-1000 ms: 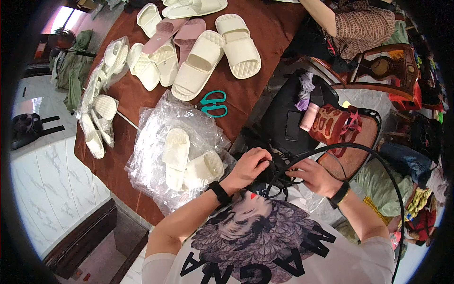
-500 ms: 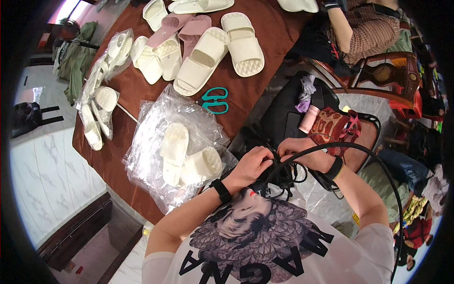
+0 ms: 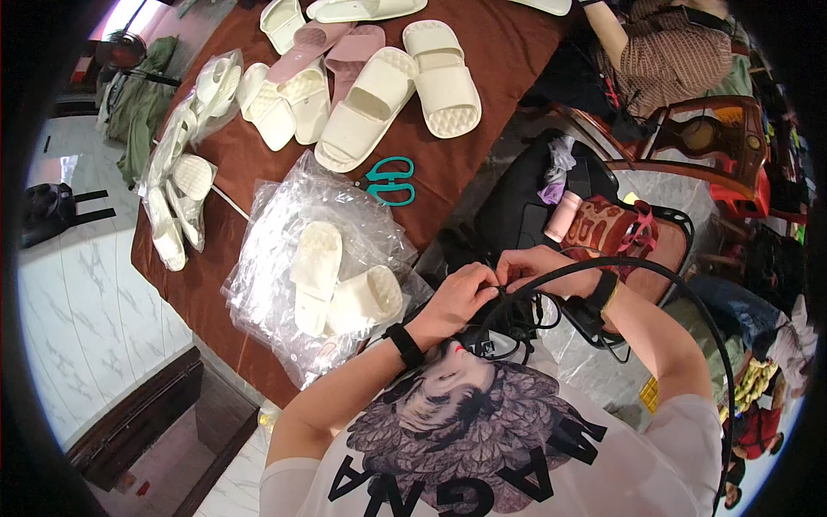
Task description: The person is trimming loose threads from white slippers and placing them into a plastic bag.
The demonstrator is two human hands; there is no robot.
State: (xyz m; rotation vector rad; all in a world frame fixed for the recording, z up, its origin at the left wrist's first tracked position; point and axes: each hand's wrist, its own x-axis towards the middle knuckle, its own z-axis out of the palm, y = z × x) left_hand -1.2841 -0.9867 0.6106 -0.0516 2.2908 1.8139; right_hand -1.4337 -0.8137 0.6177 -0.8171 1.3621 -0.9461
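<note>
My left hand (image 3: 461, 300) and my right hand (image 3: 544, 269) meet in front of my chest, fingertips pinched together. Between and below them hang thin black cables (image 3: 523, 338), looped and tangled; the exact bit under the fingertips is too small to make out. Left of my hands, a pair of cream slippers (image 3: 317, 254) lies on a heap of clear plastic bags (image 3: 267, 250). Scissors with teal handles (image 3: 392, 191) rest on the brown cloth just beyond the bags.
Cream slippers (image 3: 366, 112) and pink slippers (image 3: 355, 53) lie farther back on the brown-covered table (image 3: 233, 345). Bagged slippers (image 3: 177, 194) line its left edge. To the right are a black chair (image 3: 512, 202) with a pink bottle (image 3: 563, 215), a red patterned bag (image 3: 603, 226) and another person (image 3: 668, 65).
My hands stay together at the cables, with the right hand shifted slightly left and its wrist turned a little. At the far edge, the other person's arm and a cream slipper have moved slightly.
</note>
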